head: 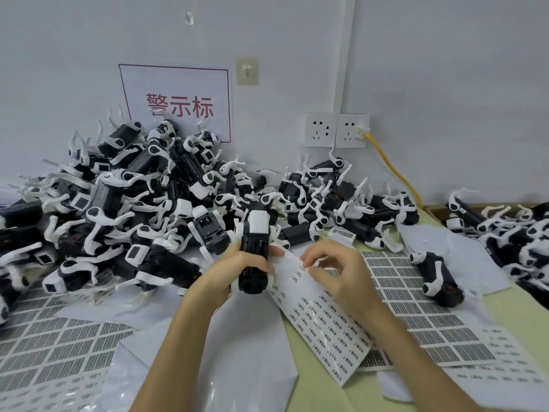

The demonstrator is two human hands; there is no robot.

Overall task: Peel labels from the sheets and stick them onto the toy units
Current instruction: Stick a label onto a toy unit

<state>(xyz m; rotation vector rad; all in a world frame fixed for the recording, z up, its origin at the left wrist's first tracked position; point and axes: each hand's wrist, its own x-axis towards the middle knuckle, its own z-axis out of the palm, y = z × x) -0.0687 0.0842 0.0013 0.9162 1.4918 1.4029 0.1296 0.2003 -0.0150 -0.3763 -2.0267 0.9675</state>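
While the left hand (237, 270) grips one toy unit (254, 251), the right hand (338, 269) pinches the upper edge of the label sheet (326, 325) just beside it, near the middle of the table (517, 310); whether a label is lifted cannot be told. Advised: raise one corner slowly, keep adhesive untouched, press flat onto the unit. Heap of units (133, 203): far-left corner.

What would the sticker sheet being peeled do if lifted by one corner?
Probably flop and bend: the label sheet looks thin and curves up beside the toy unit where the right hand picks at it. Its glossy shine suggests it may slide easily.
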